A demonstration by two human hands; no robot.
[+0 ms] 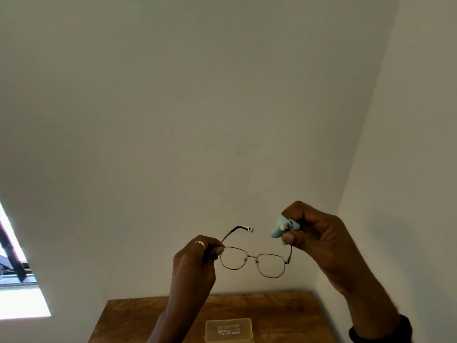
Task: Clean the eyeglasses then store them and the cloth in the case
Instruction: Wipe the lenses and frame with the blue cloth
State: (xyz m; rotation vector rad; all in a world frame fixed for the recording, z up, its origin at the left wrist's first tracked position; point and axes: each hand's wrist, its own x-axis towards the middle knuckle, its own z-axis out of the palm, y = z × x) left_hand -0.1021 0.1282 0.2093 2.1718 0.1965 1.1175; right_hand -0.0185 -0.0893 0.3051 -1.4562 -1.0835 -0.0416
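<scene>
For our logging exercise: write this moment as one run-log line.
left hand: holds eyeglasses at hinge | right hand: pinches cloth on temple tip | case: shut, on table

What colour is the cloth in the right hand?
Light blue-green cloth; head view shows it best.

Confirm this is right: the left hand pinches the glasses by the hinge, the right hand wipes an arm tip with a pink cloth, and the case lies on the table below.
Wrong in one point: the cloth is pale blue-green, not pink, as the head view shows. The left hand pinches the glasses by the hinge, the right hand holds the cloth around an arm tip, and the case lies on the table.
</scene>
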